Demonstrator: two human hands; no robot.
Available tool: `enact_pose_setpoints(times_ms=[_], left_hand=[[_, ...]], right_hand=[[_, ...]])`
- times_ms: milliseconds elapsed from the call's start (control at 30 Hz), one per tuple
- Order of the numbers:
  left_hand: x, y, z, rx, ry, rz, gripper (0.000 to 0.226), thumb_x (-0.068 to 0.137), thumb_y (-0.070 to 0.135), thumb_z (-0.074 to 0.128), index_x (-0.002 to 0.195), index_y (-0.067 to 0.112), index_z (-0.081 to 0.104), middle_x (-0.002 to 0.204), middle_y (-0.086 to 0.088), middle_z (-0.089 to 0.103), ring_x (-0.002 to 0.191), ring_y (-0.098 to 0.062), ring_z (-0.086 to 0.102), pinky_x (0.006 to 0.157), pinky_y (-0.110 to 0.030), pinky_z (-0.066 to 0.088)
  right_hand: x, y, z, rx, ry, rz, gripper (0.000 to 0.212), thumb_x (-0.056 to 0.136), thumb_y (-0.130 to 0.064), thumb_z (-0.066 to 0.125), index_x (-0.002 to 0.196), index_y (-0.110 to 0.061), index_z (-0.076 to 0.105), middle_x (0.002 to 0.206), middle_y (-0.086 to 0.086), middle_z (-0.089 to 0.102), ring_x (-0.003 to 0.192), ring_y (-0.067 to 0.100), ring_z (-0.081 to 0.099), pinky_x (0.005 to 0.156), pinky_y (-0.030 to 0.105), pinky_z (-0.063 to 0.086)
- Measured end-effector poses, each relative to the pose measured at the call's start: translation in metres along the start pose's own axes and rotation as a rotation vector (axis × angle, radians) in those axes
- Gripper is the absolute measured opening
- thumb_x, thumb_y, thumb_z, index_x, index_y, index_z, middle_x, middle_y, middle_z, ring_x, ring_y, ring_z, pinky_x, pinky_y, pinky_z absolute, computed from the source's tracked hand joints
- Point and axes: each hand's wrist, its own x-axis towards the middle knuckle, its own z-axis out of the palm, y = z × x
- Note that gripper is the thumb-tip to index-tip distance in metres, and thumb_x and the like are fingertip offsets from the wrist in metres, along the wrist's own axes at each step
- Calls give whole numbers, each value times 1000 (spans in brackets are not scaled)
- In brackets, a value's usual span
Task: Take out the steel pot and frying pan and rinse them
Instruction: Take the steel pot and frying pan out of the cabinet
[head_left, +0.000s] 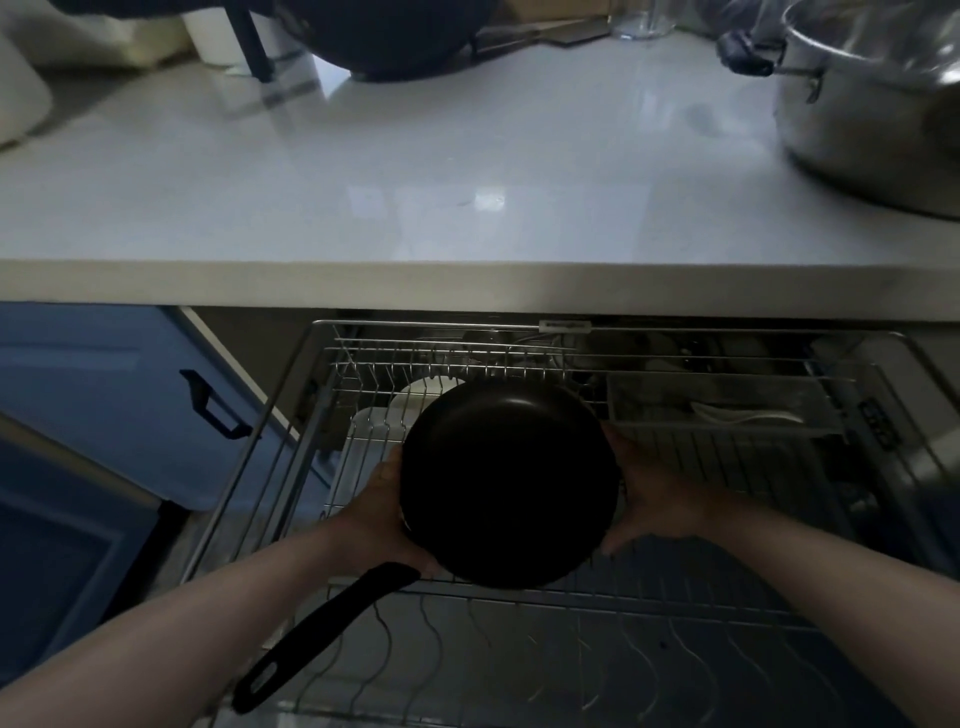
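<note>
While the steel pot (878, 104) sits far right on the counter (415, 208), left hand (382, 512) and right hand (657, 496) clasp the black frying pan (509, 483) by its sides above the pulled-out wire rack (675, 603).

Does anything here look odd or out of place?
Only the grip: both hands, left hand and right hand, clasp the frying pan by its rim over the pulled-out rack, leaving its handle free. Nothing spilled or broken.
</note>
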Motion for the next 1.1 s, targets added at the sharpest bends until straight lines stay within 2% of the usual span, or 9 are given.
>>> enact_pose_setpoints(times_ms=[167, 300, 367, 500, 633, 700, 800, 933, 1100], left_hand=[[-4, 10, -20, 54, -138, -36, 143, 38, 42, 95, 141, 50, -4, 146, 17, 18, 135, -10, 30, 106, -29, 41], [-8, 32, -39, 167, -252, -43, 138, 42, 45, 91, 145, 40, -1, 139, 24, 15, 132, 0, 20, 106, -17, 27], [-9, 39, -46, 223, -277, -46, 135, 52, 43, 93, 149, 36, 0, 144, 23, 15, 137, -2, 18, 110, -17, 23], [-12, 67, -62, 289, -326, -50, 135, 54, 38, 90, 153, 28, -2, 149, 15, 16, 138, -7, 24, 112, -19, 26], [-20, 105, -76, 293, -371, -40, 105, 63, 24, 89, 148, 18, 27, 130, 8, 55, 120, -11, 52, 103, -31, 46], [-28, 125, -78, 293, -381, -21, 98, 69, 13, 85, 146, 13, 26, 125, 4, 58, 117, -14, 55, 97, -29, 50], [-42, 149, -78, 253, -391, -31, 101, 69, 8, 85, 144, 22, 19, 120, 13, 51, 113, -12, 53, 94, -25, 51], [-66, 174, -83, 212, -436, -69, 114, 71, 12, 84, 152, 26, 5, 135, 9, 41, 123, -13, 44, 105, -33, 43], [-107, 200, -95, 175, -541, -77, 141, 49, 31, 93, 153, 32, -1, 151, 5, 33, 136, -18, 34, 112, -37, 35]], right_hand=[[-15, -11, 2, 42, 16, 4, 140, 45, -31, 96, 139, -55, -4, 155, -24, 3, 143, 1, 10, 118, 26, 17], [-31, -25, 0, 74, 34, 75, 132, 44, -35, 97, 133, -65, 4, 146, -27, 25, 136, 1, 26, 115, 29, 29], [-40, -32, -3, 80, 38, 93, 130, 42, -40, 97, 138, -60, 10, 139, -30, 33, 133, 2, 34, 113, 32, 35], [-65, -51, -18, 101, 65, 149, 120, 50, -30, 96, 144, -41, 22, 130, -22, 45, 125, 5, 44, 105, 22, 41], [-96, -74, -43, 78, 124, 143, 90, 54, -22, 95, 115, -53, 36, 118, -25, 50, 116, 0, 50, 95, 11, 41], [-114, -87, -55, 71, 140, 129, 95, 55, -22, 94, 117, -55, 30, 119, -29, 45, 113, -4, 47, 88, 4, 38], [-144, -103, -68, 73, 156, 136, 109, 54, -26, 94, 131, -50, 20, 124, -34, 36, 118, -5, 40, 89, 1, 33], [-186, -125, -79, 104, 146, 184, 124, 47, -37, 95, 147, -36, 21, 136, -21, 43, 127, 3, 42, 107, 19, 34], [-233, -167, -89, 141, 143, 206, 105, 53, -30, 95, 132, -44, 27, 126, -23, 49, 114, -10, 47, 89, 5, 39]])
